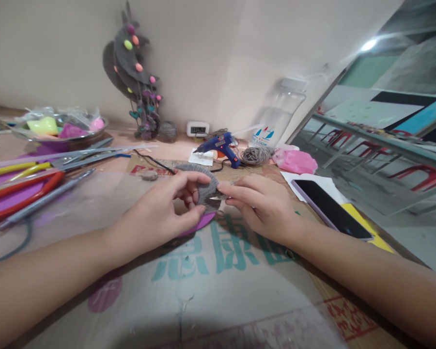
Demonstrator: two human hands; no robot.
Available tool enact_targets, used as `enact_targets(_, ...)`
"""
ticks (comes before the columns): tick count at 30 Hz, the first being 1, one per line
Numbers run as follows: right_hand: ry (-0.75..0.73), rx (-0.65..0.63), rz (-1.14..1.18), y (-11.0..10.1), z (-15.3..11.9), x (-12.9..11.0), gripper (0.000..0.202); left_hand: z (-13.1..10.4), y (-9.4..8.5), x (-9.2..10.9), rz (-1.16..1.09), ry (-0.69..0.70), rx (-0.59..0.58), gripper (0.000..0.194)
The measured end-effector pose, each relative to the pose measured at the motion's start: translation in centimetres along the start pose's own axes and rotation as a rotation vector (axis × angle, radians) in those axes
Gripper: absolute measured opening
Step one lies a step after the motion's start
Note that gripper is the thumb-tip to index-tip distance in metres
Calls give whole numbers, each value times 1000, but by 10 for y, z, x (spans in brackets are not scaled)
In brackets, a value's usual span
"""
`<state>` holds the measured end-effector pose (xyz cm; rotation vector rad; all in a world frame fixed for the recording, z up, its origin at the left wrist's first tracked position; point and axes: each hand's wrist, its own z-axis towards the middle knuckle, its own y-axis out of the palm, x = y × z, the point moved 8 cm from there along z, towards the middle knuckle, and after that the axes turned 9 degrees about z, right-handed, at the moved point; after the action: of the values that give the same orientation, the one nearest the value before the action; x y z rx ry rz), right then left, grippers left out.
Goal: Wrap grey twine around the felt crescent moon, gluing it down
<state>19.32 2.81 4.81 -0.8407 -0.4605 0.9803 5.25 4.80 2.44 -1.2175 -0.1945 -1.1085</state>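
Observation:
A grey, yarn-wrapped curved piece (208, 193) stands out near the middle of the work surface. My left hand (174, 196) grips it from the left, thumb below and fingers above. At its right edge is my right hand (259, 201), thumb and fingers pinched together. A small pale pointed bit shows at those fingertips, too small to name; it may be part of the yarn or a tool. Beneath the left hand lies a purple disc (199, 225), partly hidden.
Behind the hands are a blue glue gun (221, 146), a ball of grey yarn (257, 155) and a water bottle (279, 114). Scissors (54, 167) and a metal bowl (60, 140) stand left. On the right lies a phone (330, 208). A grey moon ornament (134, 63) hangs at the wall.

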Motion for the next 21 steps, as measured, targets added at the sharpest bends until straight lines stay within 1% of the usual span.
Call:
enact_targets(6,-51,10,-66,0,0,-5,29,0,0,3,17,34,1,35)
enact_targets(9,-56,8,-88,1,0,-6,28,0,0,4,20,46,5,35)
enact_targets(16,-57,-41,-162,3,2,-7,27,-1,1,4,-10,48,-3,32)
enact_targets(21,-85,-26,-164,1,3,-8,25,0,2,3,-11,59,-4,34)
